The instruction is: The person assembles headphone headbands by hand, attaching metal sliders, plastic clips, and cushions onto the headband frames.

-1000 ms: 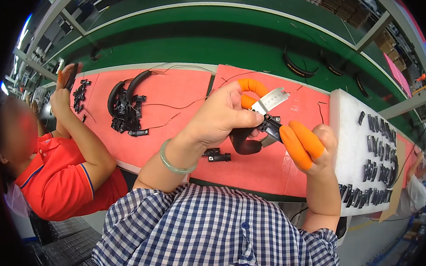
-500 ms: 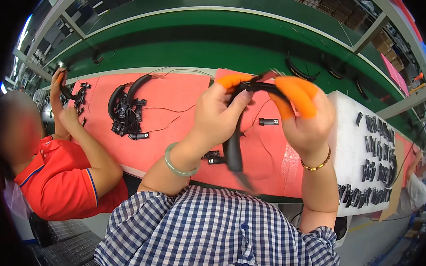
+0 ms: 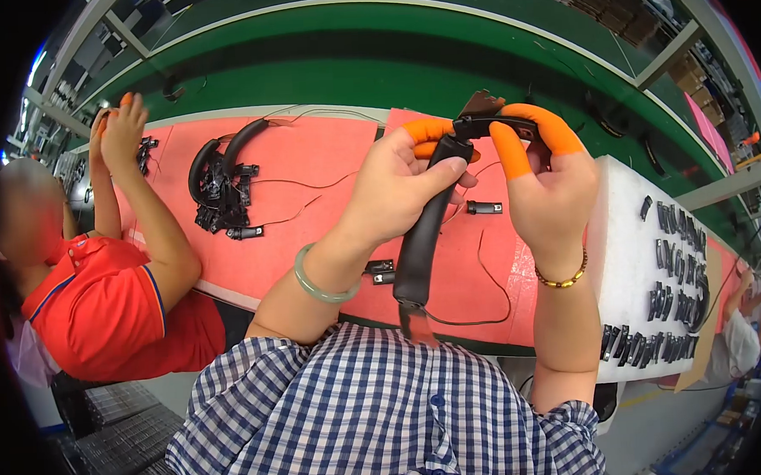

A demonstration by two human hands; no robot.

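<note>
My left hand (image 3: 408,185), with an orange finger cot, is closed around the upper part of a black padded headphone headband (image 3: 419,253). The band slants down toward my shirt, and a thin brownish strip (image 3: 417,325) sticks out of its lower end. My right hand (image 3: 552,187), also in orange finger cots, pinches a curved black plastic end piece (image 3: 516,127) at the top of the band. This piece meets the headband between my hands; I cannot tell whether it is fastened. A brownish flap (image 3: 482,103) rises behind the joint. A thin wire (image 3: 486,319) loops over the mat.
Small black plastic parts (image 3: 484,207) lie on the pink mat (image 3: 309,160). More headbands and parts are piled (image 3: 225,181) at left. Rows of black pieces stand on a white foam block (image 3: 618,227) at right. A co-worker in a red shirt (image 3: 103,309) works at left; a green belt (image 3: 322,74) runs behind.
The headband has turned so its broad padded side shows, and it hangs steadier below my left hand. My right hand's fingers have shifted along the end piece. The co-worker's hands have come together.
</note>
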